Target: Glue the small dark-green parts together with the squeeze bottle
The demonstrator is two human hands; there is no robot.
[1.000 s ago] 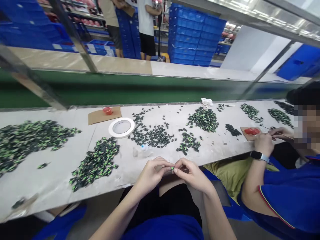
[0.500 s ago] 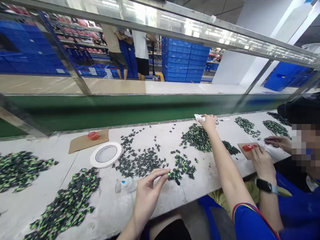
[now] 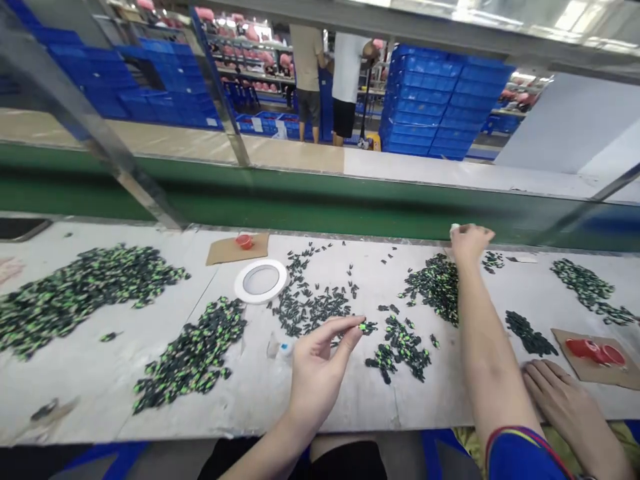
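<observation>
Plainly, our left hand (image 3: 317,367) has its fingers closed on a small green-and-black piece (image 3: 363,327) — pinched at the very tips of thumb and forefinger, above the pale desk (image 3: 350,413). Our right hand (image 3: 471,241) reaches its far edge, fingers at a white wad (image 3: 454,228); their grip we cannot tell. Dark piles (image 3: 197,350) dot the desk — beyond the green panel (image 3: 310,200) stand stacked blue crates (image 3: 420,100).

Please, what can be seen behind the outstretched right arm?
A pile of dark and green pieces shows left of the right arm and seems to run behind it; its covered right side cannot be seen.
</observation>
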